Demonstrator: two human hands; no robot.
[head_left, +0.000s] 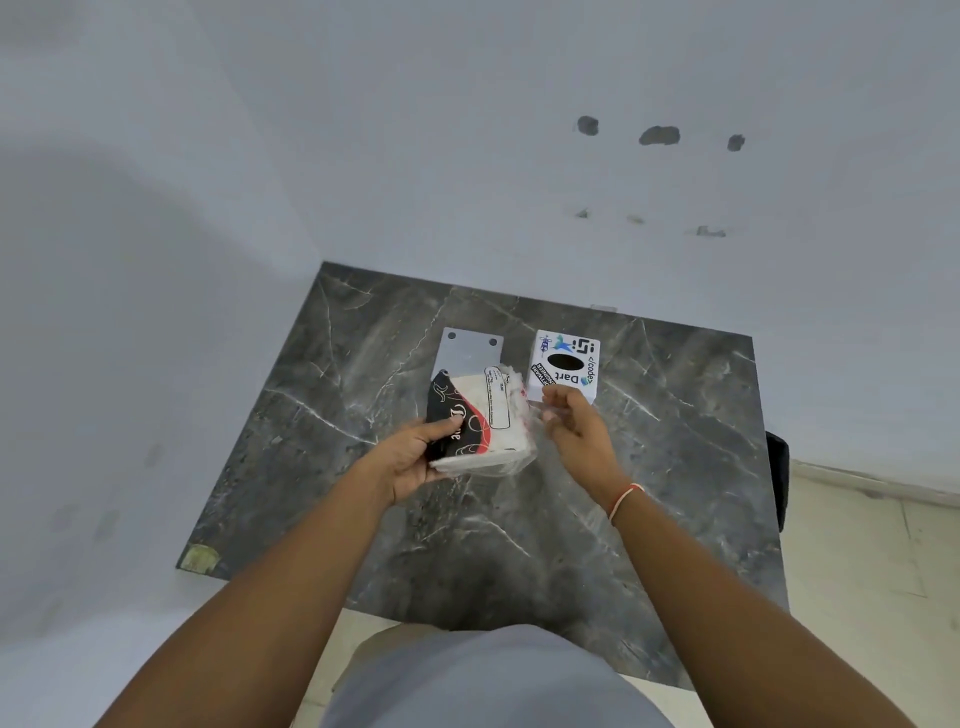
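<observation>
— Which way does the tissue pack (480, 421) run?
— Its long axis goes from the person toward the wall, with the torn-open end farthest away. It is held over the counter (337, 364), just left of the white box (563, 364).
— Who has it?
— The left hand (415, 457) grips its near left corner, thumb on top.
— Anything hard to make out?
— The pack covers the near part of a grey plate (467, 353) left of the box, and its print is blurred. The right hand (576, 426), fingers curled, sits in front of the box at the pack's right edge. I cannot tell whether it pinches the clear wrap.
</observation>
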